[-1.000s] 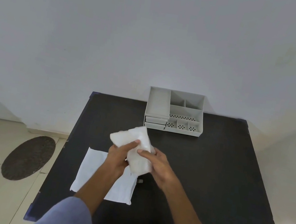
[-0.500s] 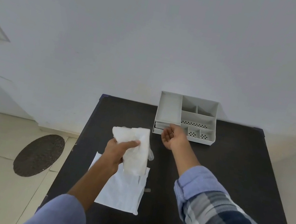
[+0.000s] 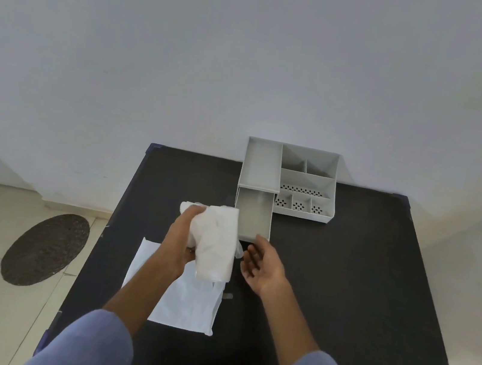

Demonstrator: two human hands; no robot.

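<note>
My left hand [image 3: 181, 242] grips a folded white bundle of soft material [image 3: 217, 245] and holds it up above the black table [image 3: 342, 293]. Just right of the bundle, my right hand [image 3: 261, 264] hovers palm-up with relaxed fingers and holds nothing. A grey organizer [image 3: 307, 182] stands at the table's far edge against the wall. Its lower left drawer [image 3: 255, 216] is pulled out toward me, and its front edge lies just beyond my right fingertips. The drawer looks bare inside.
A flat white sheet [image 3: 182, 302] lies on the table under my left forearm. A small grey piece [image 3: 227, 296] sits beside it. On the tiled floor to the left lies a dark oval mat [image 3: 44, 249]. A white wall rises behind the table.
My right hand reached to the organizer, pulled its lower drawer out toward me, and now sits back beside the bundle. The left hand kept hold of the bundle.
</note>
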